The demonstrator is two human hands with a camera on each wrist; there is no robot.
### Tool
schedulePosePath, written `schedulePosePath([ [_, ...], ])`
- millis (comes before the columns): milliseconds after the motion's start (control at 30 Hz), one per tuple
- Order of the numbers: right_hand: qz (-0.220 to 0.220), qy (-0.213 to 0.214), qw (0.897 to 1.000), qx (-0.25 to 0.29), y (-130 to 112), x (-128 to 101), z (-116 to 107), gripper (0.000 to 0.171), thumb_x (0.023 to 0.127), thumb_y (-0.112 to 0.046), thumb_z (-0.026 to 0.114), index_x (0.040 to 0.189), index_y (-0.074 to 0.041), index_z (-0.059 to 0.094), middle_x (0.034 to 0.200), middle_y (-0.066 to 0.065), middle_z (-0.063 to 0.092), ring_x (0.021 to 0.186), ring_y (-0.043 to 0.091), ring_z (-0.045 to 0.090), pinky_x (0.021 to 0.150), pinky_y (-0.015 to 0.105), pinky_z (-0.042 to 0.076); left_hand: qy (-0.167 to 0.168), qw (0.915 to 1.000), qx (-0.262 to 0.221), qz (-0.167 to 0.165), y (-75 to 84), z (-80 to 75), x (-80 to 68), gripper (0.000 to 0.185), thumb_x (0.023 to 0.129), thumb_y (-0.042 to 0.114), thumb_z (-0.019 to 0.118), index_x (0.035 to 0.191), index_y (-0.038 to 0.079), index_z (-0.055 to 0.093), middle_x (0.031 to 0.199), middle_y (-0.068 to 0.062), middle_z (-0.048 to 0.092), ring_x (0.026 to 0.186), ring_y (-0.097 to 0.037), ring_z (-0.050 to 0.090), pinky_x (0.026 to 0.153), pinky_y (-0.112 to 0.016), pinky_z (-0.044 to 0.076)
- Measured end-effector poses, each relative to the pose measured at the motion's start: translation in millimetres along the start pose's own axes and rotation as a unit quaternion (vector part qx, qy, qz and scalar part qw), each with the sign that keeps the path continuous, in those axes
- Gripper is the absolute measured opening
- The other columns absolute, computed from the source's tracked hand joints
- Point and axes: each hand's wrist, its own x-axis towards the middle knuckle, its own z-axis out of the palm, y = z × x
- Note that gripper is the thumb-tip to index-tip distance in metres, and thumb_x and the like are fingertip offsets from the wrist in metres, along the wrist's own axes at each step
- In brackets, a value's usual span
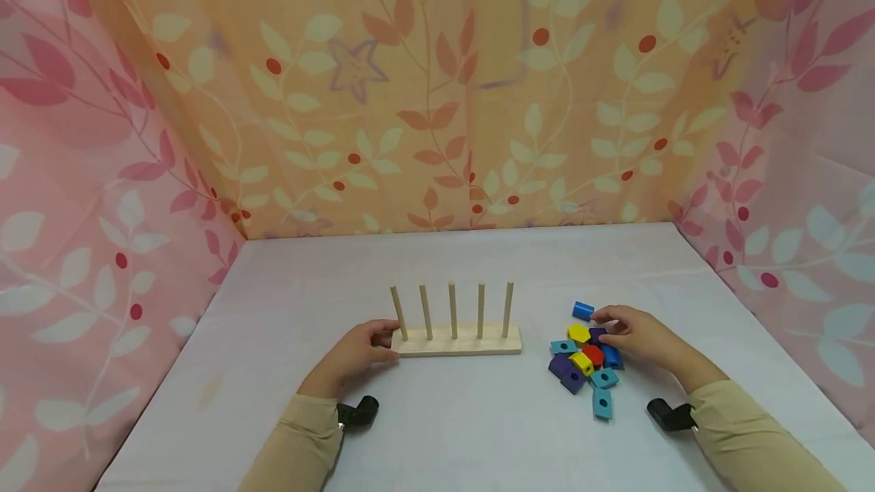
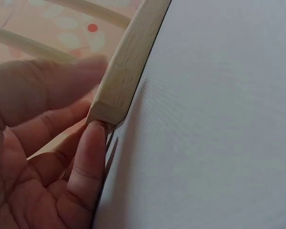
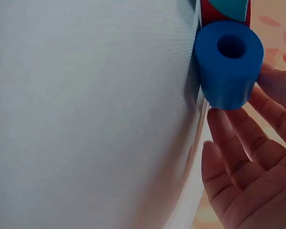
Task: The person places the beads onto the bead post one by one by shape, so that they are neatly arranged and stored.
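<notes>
A pale wooden stand (image 1: 454, 342) with several upright pegs sits mid-table. My left hand (image 1: 360, 348) holds the left end of its base; in the left wrist view the fingers (image 2: 88, 167) meet the base end (image 2: 117, 86). Right of the stand lies a pile of coloured wooden blocks with holes. My right hand (image 1: 639, 340) reaches over the pile's right side, fingers parted and loosely bent, near a purple block (image 1: 597, 335) and a blue cylinder (image 1: 583, 310). A blue block (image 3: 231, 76) with a round hole stands before the fingertips in the right wrist view.
Yellow (image 1: 579, 335), red (image 1: 592, 357), purple (image 1: 571, 378) and light blue blocks (image 1: 602, 404) lie close together. A white cloth covers the table (image 1: 465, 431). Patterned curtains (image 1: 437, 97) enclose the back and sides. A black wrist camera (image 1: 358, 411) is strapped at the left sleeve.
</notes>
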Motion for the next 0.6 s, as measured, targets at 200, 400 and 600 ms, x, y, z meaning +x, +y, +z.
schedulePosePath([
  [200,0.015,-0.014,1.000,0.006,-2.1,1.9,-0.1,0.032,0.083,-0.023,0.067,0.111,-0.011,0.059,0.107,0.009,0.059,0.093,0.022,0.053,0.081,0.040,0.048,0.014,0.9989,0.042,0.013,-3.3,1.6,-0.2,0.058,0.068,0.009,0.078,0.122,0.011,0.057,0.100,-0.002,0.060,0.090,-0.016,0.055,0.076,-0.031,0.043],
  [400,0.033,-0.041,0.998,0.020,2.8,4.7,-3.9,0.034,0.079,-0.022,0.071,0.109,-0.011,0.061,0.099,0.006,0.058,0.087,0.020,0.051,0.077,0.035,0.049,0.019,0.9993,0.030,0.008,-5.4,1.8,0.3,0.057,0.067,0.010,0.080,0.120,0.012,0.059,0.098,-0.001,0.061,0.088,-0.015,0.055,0.077,-0.031,0.043],
  [600,0.046,-0.060,0.997,0.021,3.9,6.0,-6.1,0.033,0.079,-0.021,0.071,0.108,-0.010,0.061,0.097,0.006,0.057,0.086,0.021,0.050,0.076,0.035,0.049,0.006,0.9999,0.014,0.002,-4.8,-0.5,-0.2,0.057,0.067,0.012,0.080,0.121,0.012,0.058,0.093,-0.002,0.062,0.087,-0.015,0.056,0.076,-0.030,0.043],
])
